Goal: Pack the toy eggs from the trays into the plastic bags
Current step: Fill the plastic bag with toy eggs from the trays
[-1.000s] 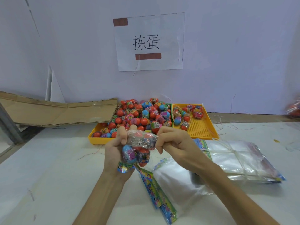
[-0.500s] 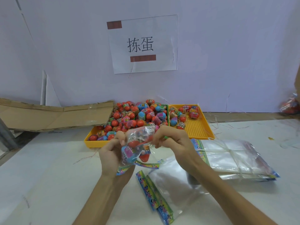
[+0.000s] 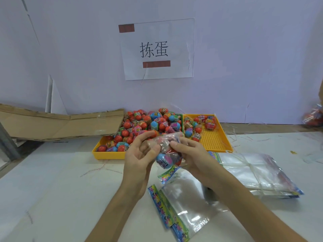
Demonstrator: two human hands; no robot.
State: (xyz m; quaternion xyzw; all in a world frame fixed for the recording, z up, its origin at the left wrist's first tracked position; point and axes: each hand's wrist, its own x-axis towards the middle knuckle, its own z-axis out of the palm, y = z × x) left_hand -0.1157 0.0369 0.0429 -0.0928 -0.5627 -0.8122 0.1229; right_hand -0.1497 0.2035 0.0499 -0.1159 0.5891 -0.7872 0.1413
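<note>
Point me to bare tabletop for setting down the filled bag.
Bare table lies left of the left hand, in front of the cardboard. Crowded: loose bags under the arms, bundled bag stack right, yellow trays of toy eggs behind.

Both hands, left hand (image 3: 139,159) and right hand (image 3: 194,154), hold a filled bag (image 3: 166,152) of toy eggs above the table (image 3: 61,189), before heaped yellow trays (image 3: 216,144).

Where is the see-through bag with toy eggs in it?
The clear plastic bag of toy eggs is mid-frame, between the left hand and right hand, before the yellow trays.
</note>
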